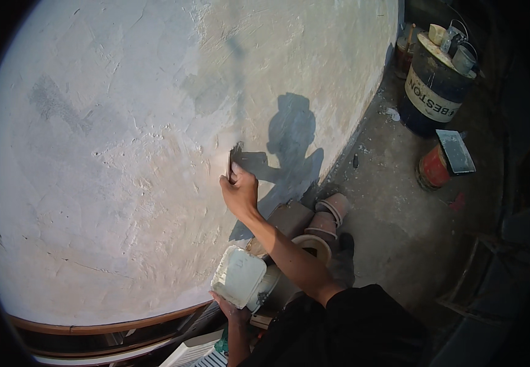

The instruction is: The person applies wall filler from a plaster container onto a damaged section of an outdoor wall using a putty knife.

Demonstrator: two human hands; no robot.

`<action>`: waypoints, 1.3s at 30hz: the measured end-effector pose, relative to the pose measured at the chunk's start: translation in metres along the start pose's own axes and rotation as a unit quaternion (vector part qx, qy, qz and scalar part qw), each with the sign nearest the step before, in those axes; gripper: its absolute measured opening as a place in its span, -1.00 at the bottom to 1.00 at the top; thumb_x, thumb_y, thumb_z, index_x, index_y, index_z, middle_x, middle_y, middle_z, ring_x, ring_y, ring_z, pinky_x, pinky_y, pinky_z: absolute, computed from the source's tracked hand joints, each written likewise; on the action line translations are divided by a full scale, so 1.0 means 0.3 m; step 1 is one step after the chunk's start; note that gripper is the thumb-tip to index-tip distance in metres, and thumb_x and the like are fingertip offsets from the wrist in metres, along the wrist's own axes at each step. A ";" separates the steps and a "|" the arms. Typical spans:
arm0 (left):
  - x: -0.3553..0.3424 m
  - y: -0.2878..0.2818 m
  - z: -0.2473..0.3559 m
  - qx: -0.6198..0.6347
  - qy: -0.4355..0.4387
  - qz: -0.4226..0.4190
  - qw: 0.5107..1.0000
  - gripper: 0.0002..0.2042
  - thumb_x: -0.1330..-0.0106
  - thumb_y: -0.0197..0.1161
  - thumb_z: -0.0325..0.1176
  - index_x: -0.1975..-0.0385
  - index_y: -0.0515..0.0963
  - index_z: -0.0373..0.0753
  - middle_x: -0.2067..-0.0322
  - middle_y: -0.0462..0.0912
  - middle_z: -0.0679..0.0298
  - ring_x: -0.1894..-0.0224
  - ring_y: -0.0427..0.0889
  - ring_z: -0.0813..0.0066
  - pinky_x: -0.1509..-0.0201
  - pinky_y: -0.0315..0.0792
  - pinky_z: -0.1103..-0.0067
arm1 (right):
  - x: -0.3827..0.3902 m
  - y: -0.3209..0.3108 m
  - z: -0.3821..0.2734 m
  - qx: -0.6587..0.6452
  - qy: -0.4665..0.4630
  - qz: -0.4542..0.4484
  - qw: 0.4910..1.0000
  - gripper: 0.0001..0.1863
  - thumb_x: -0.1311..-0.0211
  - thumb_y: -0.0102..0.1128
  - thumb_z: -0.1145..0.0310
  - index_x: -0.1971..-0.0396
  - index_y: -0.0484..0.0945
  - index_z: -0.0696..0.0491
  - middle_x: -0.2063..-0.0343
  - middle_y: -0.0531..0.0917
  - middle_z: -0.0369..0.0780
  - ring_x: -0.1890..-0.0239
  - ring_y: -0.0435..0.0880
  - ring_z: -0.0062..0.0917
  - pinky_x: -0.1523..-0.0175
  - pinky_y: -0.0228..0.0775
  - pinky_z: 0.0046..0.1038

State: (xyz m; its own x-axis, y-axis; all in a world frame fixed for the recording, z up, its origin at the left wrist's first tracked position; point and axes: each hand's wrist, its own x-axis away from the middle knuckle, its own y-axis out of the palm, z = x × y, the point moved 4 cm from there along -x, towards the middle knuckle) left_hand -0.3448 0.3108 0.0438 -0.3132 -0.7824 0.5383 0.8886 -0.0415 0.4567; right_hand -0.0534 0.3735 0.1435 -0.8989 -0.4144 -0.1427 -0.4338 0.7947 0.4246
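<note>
My right hand [239, 194] is closed around a thin, flat hand tool [229, 166] seen almost edge-on, held against the rough plastered wall [149, 183]. Whether it is a brush or a putty knife I cannot tell. A dark, ragged patch shows at its tip, and a faint darker streak runs up the wall above it. Lower down, my left hand [231, 311] grips the bottom edge of a pale, square-cornered plastic tub [239, 275], tilted close to the wall. Its fingers are partly hidden behind the tub.
Stacked clay pots [332, 208] stand at the wall's foot beside my legs. Farther right are a red can [434, 168] with a grey sheet on top and a dark drum [430, 101] bearing small pails. A wooden trim [100, 329] edges the wall at lower left.
</note>
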 end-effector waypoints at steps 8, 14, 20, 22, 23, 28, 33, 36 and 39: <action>-0.086 -0.166 -0.047 0.013 0.026 -0.036 0.999 -0.31 -0.37 -0.41 0.25 -0.28 0.11 -0.19 -0.19 0.29 0.17 -0.18 0.35 0.18 -0.26 0.23 0.30 | 0.064 -0.291 0.118 -0.109 0.031 0.064 0.991 -0.84 -0.18 0.04 0.58 0.24 0.51 0.19 0.38 0.54 -0.37 0.40 0.45 -0.77 0.26 0.33 -0.65; -0.083 -0.197 -0.047 0.027 0.034 -0.060 0.997 -0.31 -0.37 -0.42 0.25 -0.28 0.09 -0.19 -0.20 0.27 0.16 -0.19 0.33 0.20 -0.27 0.22 0.31 | -0.009 -0.552 0.553 -0.077 0.134 0.225 0.962 -0.83 -0.18 0.04 0.57 0.22 0.49 0.23 0.37 0.57 -0.32 0.44 0.49 -0.69 0.36 0.34 -0.57; -0.086 -0.188 -0.055 0.017 0.030 -0.054 0.998 -0.32 -0.37 -0.40 0.25 -0.30 0.10 -0.14 -0.25 0.23 0.20 -0.24 0.27 0.18 -0.29 0.19 0.28 | -0.115 -0.503 0.699 -0.028 0.144 0.174 0.974 -0.83 -0.14 0.07 0.54 0.28 0.54 0.26 0.50 0.50 -0.38 0.49 0.40 -0.73 0.39 0.26 -0.62; -0.073 -0.186 -0.042 0.023 0.039 -0.066 0.997 -0.31 -0.36 -0.41 0.26 -0.30 0.09 -0.14 -0.25 0.23 0.20 -0.24 0.27 0.17 -0.29 0.19 0.27 | -0.121 -0.388 0.625 -0.085 0.150 0.123 0.977 -0.94 -0.14 0.04 0.59 0.44 0.51 0.16 0.63 0.38 -0.43 0.59 0.31 -0.78 0.50 0.14 -0.63; -0.068 -0.182 -0.040 0.022 0.039 -0.065 0.997 -0.31 -0.36 -0.41 0.26 -0.30 0.09 -0.14 -0.25 0.23 0.20 -0.24 0.27 0.17 -0.29 0.19 0.27 | -0.124 -0.357 0.585 -0.085 0.150 0.123 0.977 -0.94 -0.14 0.04 0.59 0.44 0.51 0.16 0.63 0.38 -0.43 0.59 0.31 -0.78 0.50 0.14 -0.63; -0.066 -0.154 -0.039 0.006 0.042 -0.063 0.997 -0.33 -0.38 -0.44 0.23 -0.27 0.12 -0.18 -0.17 0.31 0.18 -0.17 0.35 0.25 -0.28 0.21 0.34 | -0.120 -0.219 0.385 -0.101 0.112 0.048 0.987 -0.90 -0.14 0.05 0.60 0.38 0.55 0.17 0.63 0.36 -0.47 0.60 0.26 -0.82 0.51 0.08 -0.66; -0.047 -0.083 -0.038 -0.016 0.027 -0.066 0.997 -0.32 -0.38 -0.44 0.24 -0.26 0.13 -0.19 -0.16 0.32 0.18 -0.17 0.36 0.25 -0.27 0.23 0.34 | -0.099 -0.095 0.210 -0.039 0.051 0.029 0.997 -0.84 -0.09 0.04 0.56 0.32 0.56 0.22 0.59 0.56 -0.34 0.56 0.44 -0.73 0.44 0.24 -0.60; -0.072 -0.114 -0.047 -0.013 0.033 -0.077 0.996 -0.32 -0.37 -0.43 0.25 -0.25 0.13 -0.19 -0.17 0.32 0.18 -0.17 0.36 0.24 -0.26 0.23 0.32 | -0.047 0.027 0.027 0.039 -0.018 0.003 0.999 -0.81 -0.04 0.06 0.54 0.30 0.52 0.23 0.50 0.64 -0.16 0.45 0.57 -0.61 0.33 0.34 -0.55; -0.096 -0.153 -0.067 -0.013 0.040 -0.076 0.996 -0.32 -0.37 -0.42 0.25 -0.25 0.13 -0.19 -0.17 0.32 0.17 -0.17 0.36 0.22 -0.26 0.24 0.29 | -0.006 0.058 -0.085 0.070 -0.020 -0.037 0.997 -0.75 -0.08 0.04 0.59 0.20 0.54 0.26 0.41 0.67 -0.19 0.34 0.57 -0.76 0.26 0.36 -0.65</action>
State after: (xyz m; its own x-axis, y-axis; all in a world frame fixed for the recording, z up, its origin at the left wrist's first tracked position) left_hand -0.3700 0.3228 -0.0069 -0.4188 -0.8127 0.4051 0.8416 -0.1798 0.5093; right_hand -0.0577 0.3766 0.1739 -0.8648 -0.4581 -0.2057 -0.5006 0.8184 0.2822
